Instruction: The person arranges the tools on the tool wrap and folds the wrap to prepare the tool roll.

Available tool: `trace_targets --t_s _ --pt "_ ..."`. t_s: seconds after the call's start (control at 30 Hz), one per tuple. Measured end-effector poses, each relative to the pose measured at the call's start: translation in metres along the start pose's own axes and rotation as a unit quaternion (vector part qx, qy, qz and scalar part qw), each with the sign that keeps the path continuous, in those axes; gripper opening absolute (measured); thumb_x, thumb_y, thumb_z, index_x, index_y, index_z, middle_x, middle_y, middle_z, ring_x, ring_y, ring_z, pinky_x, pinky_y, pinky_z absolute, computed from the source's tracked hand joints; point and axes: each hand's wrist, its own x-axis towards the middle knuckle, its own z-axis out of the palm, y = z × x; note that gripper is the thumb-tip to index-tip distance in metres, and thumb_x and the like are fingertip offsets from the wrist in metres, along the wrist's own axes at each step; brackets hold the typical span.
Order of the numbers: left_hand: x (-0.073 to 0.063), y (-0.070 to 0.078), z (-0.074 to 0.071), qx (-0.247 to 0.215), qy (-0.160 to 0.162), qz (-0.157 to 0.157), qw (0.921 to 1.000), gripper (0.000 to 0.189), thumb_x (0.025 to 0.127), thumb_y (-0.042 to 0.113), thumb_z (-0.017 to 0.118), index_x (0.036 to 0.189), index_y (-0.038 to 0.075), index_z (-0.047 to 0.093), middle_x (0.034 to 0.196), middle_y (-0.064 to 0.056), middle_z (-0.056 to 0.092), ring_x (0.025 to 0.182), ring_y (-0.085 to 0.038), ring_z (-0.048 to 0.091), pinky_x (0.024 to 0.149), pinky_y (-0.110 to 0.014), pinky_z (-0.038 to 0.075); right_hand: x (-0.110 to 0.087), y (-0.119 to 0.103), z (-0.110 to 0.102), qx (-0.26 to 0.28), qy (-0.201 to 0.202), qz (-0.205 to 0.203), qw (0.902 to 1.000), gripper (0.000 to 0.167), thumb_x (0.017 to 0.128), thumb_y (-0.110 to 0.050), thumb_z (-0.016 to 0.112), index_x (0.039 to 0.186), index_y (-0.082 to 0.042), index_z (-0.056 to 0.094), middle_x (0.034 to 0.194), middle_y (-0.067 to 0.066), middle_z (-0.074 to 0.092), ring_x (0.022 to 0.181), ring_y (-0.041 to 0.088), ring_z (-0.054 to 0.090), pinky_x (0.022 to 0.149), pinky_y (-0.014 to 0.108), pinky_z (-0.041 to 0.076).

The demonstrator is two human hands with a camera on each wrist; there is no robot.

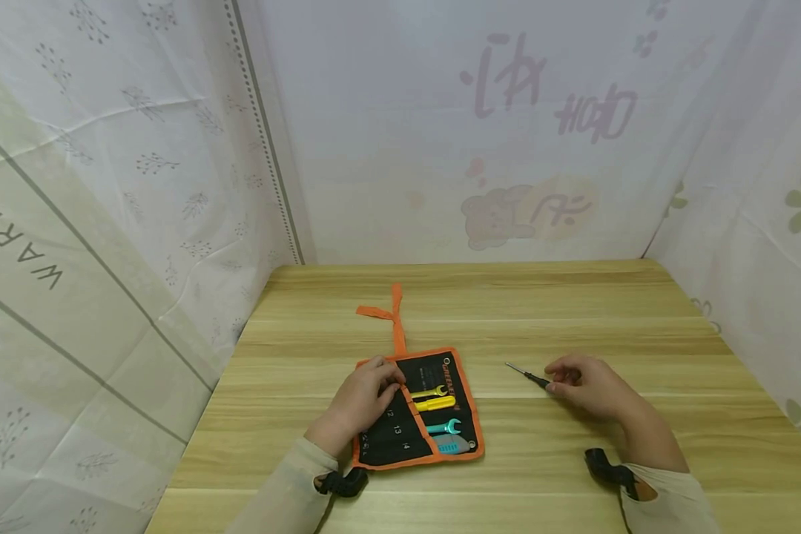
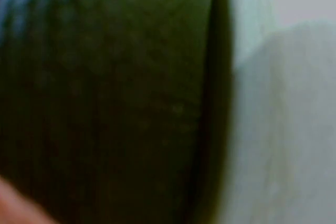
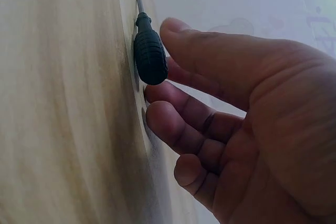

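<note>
In the head view, a black tool pouch [image 1: 410, 445] with orange trim lies spread on the table. Its pocket row bears printed numbers. A yellow wrench [image 1: 437, 391], a yellow handle [image 1: 435, 403], a teal wrench [image 1: 446, 426] and a grey-teal handled tool [image 1: 452, 444] stick out. My left hand [image 1: 367, 393] pinches the orange pocket hem. A small screwdriver [image 3: 150, 56] with a black ribbed handle lies right of the pouch, its tip pointing away to the left. My right hand [image 1: 587, 384] is at the handle end, fingers loosely bent, thumb beside it. Dark fabric mostly fills the left wrist view.
An orange tie strap [image 1: 398, 326] stretches from the pouch toward the back of the wooden table [image 1: 507, 297]. Printed cloth hangs around the back and sides. Black wrist-worn devices [image 1: 607, 469] sit at both cuffs.
</note>
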Motion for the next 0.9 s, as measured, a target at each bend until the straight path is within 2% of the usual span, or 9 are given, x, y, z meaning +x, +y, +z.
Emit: trace_targets --t_s 0.2,0.43,0.9 --pt "0.0004 -0.0012 -0.0001 0.000 0.010 -0.003 0.9999 0.014 0.097 0.011 0.077 0.101 0.024 0.073 0.101 0.010 0.061 0.081 -0.005 0.058 0.072 -0.028 0.054 0.0004 0.0012 0.0012 0.008 -0.005 -0.013 0.9999 0.020 0.092 -0.018 0.084 0.108 -0.009 0.076 0.095 -0.002 0.066 0.084 0.015 0.060 0.071 0.028 0.053" --pt "0.0013 -0.0027 0.0013 0.006 0.018 0.010 0.9998 0.014 0.098 0.010 0.077 0.100 0.023 0.072 0.098 0.011 0.061 0.079 -0.005 0.058 0.071 -0.028 0.053 0.0009 0.0009 0.0036 0.005 -0.006 0.000 1.0000 0.014 0.090 -0.016 0.085 0.101 -0.012 0.077 0.090 -0.003 0.065 0.081 0.014 0.059 0.069 0.027 0.052" --pt "0.0012 -0.0028 0.0029 -0.002 0.016 0.029 0.9995 0.015 0.101 0.007 0.071 0.102 0.022 0.069 0.098 0.011 0.057 0.083 -0.007 0.058 0.075 -0.029 0.054 0.0022 -0.0003 0.0074 -0.003 -0.002 -0.003 1.0000 0.008 0.092 -0.012 0.082 0.097 -0.013 0.077 0.086 -0.003 0.063 0.078 0.014 0.057 0.067 0.027 0.050"
